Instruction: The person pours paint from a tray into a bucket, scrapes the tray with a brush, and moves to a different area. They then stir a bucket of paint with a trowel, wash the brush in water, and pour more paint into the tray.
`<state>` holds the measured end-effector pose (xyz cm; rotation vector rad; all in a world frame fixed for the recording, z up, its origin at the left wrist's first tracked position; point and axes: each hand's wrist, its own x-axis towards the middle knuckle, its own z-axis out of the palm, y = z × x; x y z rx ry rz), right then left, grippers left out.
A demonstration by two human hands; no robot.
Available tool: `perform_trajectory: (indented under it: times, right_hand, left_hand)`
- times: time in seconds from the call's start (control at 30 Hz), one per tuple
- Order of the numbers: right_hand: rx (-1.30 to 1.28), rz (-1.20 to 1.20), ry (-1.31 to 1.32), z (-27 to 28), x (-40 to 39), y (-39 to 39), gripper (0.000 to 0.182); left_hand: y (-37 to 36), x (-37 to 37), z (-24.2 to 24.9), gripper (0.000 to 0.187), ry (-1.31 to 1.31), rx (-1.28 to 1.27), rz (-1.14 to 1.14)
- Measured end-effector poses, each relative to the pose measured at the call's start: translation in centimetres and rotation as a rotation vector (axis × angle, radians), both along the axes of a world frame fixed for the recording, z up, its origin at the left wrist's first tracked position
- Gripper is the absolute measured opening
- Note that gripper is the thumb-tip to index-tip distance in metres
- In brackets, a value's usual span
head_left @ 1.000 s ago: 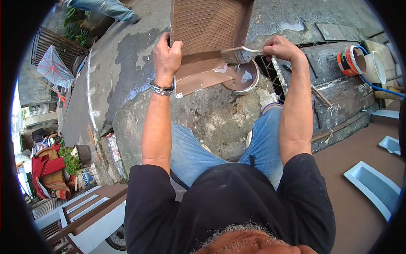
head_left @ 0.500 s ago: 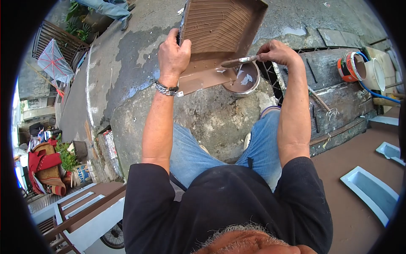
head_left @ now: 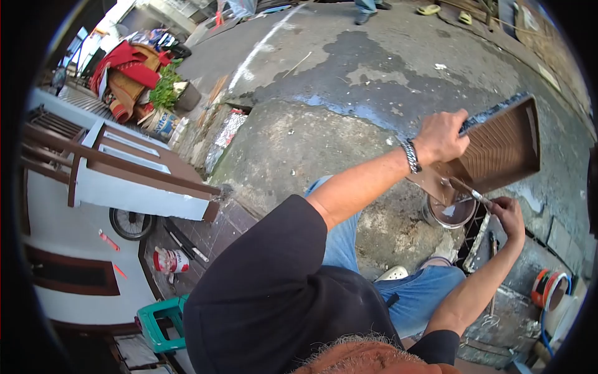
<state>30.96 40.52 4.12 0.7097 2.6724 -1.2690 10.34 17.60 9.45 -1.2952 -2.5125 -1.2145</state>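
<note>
My left hand (head_left: 442, 137) grips the edge of a paint tray (head_left: 506, 146) coated in brown paint, its ribbed face tilted toward me. A paintbrush (head_left: 471, 191) is in my right hand (head_left: 508, 218), fingers closed round the handle. The bristles lie at the smooth lower end of the tray, where brown paint has pooled. Under that end stands a round paint can (head_left: 460, 219) with brown paint inside, partly hidden by the tray.
A person's foot (head_left: 364, 17) shows at the top. An orange bucket (head_left: 543, 288) stands at the right, near a drain grating (head_left: 470, 240). Left are a green plastic stool (head_left: 156, 324), a red and white can (head_left: 171, 260) and a low painted wall (head_left: 140, 193).
The view has swung, so the tray, can and both hands now appear further right and lower. Tray and paintbrush stay in the same hands.
</note>
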Motion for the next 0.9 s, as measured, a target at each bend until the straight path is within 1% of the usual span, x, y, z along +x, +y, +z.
perform_trajectory:
  times: [0.27, 0.33, 0.37, 0.43, 0.5, 0.53, 0.57, 0.6, 0.67, 0.7, 0.73, 0.77, 0.8, 0.83, 0.9]
  right_hand:
    - [-0.049, -0.038, 0.023, -0.7, 0.3, 1.0, 0.031]
    - [-0.093, -0.070, 0.037, -1.0, 0.2, 1.0, 0.030]
    - [-0.071, -0.067, 0.030, -1.0, 0.2, 1.2, 0.030]
    - [-0.026, -0.069, 0.012, 0.3, 0.4, 0.7, 0.030]
    - [-0.025, -0.072, 0.025, 0.4, 0.4, 0.8, 0.029]
    - [-0.024, -0.080, 0.026, 0.5, 0.7, 0.8, 0.029]
    - [0.091, -0.001, -0.013, 0.7, 0.8, 1.4, 0.029]
    - [0.104, -0.022, -0.007, 0.6, 1.1, 1.3, 0.030]
    - [0.050, -0.033, 0.037, 0.4, 1.6, 1.3, 0.032]
    - [0.092, -0.012, 0.006, 0.4, 1.5, 1.7, 0.032]
    - [0.098, -0.010, -0.003, 0.5, 1.4, 1.6, 0.034]
    - [0.071, -0.078, -0.013, 0.1, 1.4, 1.5, 0.035]
    - [0.091, -0.078, -0.046, 0.8, 1.2, 1.2, 0.037]
    - [0.106, -0.069, -0.080, 1.3, 1.1, 1.0, 0.038]
    - [0.069, -0.054, -0.067, 1.0, 1.0, 1.2, 0.040]
  left_hand:
    - [0.2, 0.1, -0.1, 0.031, 0.023, 0.043, 0.002]
    - [0.1, 0.2, 0.1, 0.032, 0.011, 0.044, -0.008]
    - [0.0, 0.2, 0.2, 0.032, 0.004, 0.047, -0.016]
    - [-0.2, 0.3, 0.5, 0.030, -0.005, 0.061, -0.010]
    - [-0.1, 0.3, 0.6, 0.029, -0.008, 0.095, -0.013]
    - [-0.3, 0.0, 0.7, 0.029, 0.030, 0.097, -0.004]
    - [-0.2, -0.1, 0.5, 0.029, 0.052, 0.104, -0.011]
    - [-0.2, 0.0, 0.6, 0.029, 0.049, 0.114, 0.005]
    - [-0.1, -0.1, 0.5, 0.029, 0.047, 0.132, -0.020]
    - [0.0, -0.3, 0.3, 0.028, 0.010, 0.138, -0.041]
    - [0.1, -0.4, 0.3, 0.028, 0.043, 0.109, -0.040]
    - [0.1, -0.2, 0.7, 0.027, 0.018, 0.033, -0.025]
    - [0.3, -0.3, 0.4, 0.025, 0.081, 0.063, -0.017]
    - [0.3, -0.2, 0.6, 0.024, 0.042, 0.026, -0.017]
    - [0.3, 0.2, 0.9, 0.021, 0.019, -0.012, -0.030]
